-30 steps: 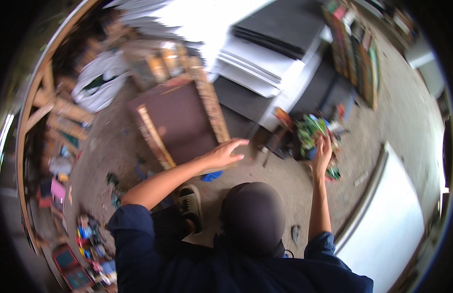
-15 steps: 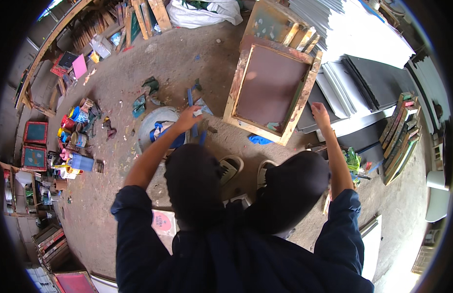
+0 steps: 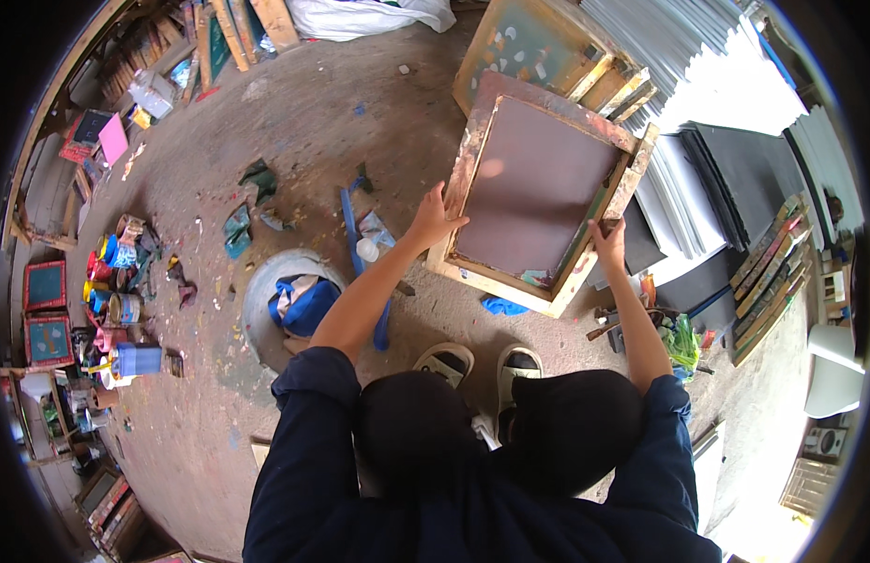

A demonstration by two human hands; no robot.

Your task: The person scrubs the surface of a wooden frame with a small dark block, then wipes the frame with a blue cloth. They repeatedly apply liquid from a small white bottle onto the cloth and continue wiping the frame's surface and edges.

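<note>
A wooden screen-printing frame (image 3: 547,178) with brown mesh stands tilted in front of me, its rails stained with paint. My left hand (image 3: 435,223) grips its left rail, the thumb lying across the wood. On the lower part of the opposite rail, my right hand (image 3: 609,246) is closed, fingers over the edge. Part of each hand's fingers is hidden by the wood. Behind this frame lean other paint-smeared frames (image 3: 524,61). A small white cup (image 3: 367,250) lies on the floor beside my left forearm.
A round metal basin (image 3: 257,305) holding blue and white cloth sits to the left, near a blue strip (image 3: 382,324). Paint containers (image 3: 125,308) cluster further left. White sheets (image 3: 683,197) and stacked narrow frames (image 3: 772,281) lie right. A blue rag (image 3: 503,306) is near my shoes.
Both hands have come onto the frame: the left moved right to its left rail, the right closed on the other rail. The white object from my left hand now lies on the floor.
</note>
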